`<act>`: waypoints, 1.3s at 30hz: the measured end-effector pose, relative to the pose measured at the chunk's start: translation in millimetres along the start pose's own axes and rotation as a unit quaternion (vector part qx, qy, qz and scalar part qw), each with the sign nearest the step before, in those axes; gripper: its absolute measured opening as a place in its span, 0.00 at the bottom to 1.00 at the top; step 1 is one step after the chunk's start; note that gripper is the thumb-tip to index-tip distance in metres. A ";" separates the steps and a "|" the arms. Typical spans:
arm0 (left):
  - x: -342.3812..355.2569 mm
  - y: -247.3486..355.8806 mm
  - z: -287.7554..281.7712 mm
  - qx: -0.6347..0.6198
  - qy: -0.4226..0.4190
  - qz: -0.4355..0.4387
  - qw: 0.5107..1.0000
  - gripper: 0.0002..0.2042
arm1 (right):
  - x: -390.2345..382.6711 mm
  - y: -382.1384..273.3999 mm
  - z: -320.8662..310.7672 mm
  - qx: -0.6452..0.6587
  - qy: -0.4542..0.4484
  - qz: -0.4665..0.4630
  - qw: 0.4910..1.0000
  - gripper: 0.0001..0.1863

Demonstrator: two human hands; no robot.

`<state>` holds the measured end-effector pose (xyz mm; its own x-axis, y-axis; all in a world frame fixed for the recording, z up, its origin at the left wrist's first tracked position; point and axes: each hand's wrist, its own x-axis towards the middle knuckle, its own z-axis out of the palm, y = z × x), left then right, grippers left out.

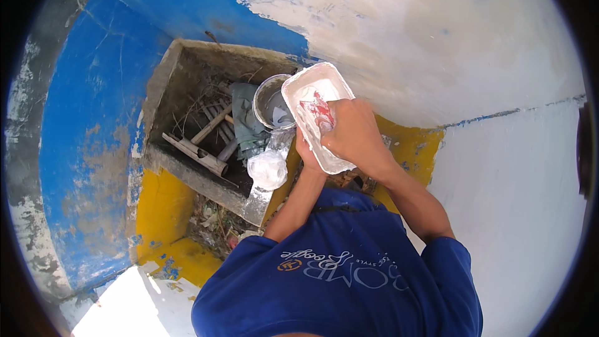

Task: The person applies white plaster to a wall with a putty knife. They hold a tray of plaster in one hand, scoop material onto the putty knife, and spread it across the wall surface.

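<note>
one white-smeared rectangular tub [340, 82], left hand [307, 151] gripping it, right hand [354, 132] clasping a red tool [318, 108], kind unclear

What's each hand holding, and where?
Left hand: the tub, by its near left side. Right hand: a red, smeared tool, apparently by its right end.

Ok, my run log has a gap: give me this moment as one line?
Left hand: supporting white tray | Right hand: gripping red, white-smeared item inside tray | Nearby: bucket, white bundle

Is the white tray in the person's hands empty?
Not empty: white stuff lies inside the tray, beside the red tool in the right hand.
</note>
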<state>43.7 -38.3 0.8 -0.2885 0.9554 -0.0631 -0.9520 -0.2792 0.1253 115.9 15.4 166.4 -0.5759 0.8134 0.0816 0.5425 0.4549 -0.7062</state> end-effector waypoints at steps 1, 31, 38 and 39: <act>1.3 -0.6 -2.8 0.000 -0.001 -0.003 1.000 0.28 | -2.1 3.2 6.6 -0.009 -0.001 -0.013 1.000 0.09; -10.3 -6.6 16.9 0.027 -0.001 -0.032 0.999 0.29 | 13.0 19.6 -10.6 -0.031 0.025 0.029 0.999 0.10; -5.6 -7.9 17.7 0.008 0.019 -0.058 0.998 0.30 | -5.4 24.9 -2.6 -0.122 -0.015 -0.005 0.992 0.10; -4.9 -9.1 17.1 0.002 0.034 -0.055 0.998 0.30 | -5.4 27.5 0.8 -0.092 -0.008 0.012 0.996 0.10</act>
<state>55.5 -38.7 16.9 -0.1892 0.9714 -0.1438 -0.9779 -0.1730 0.1176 133.5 23.2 145.9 -0.5704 0.8196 0.0538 0.6580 0.4952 -0.5673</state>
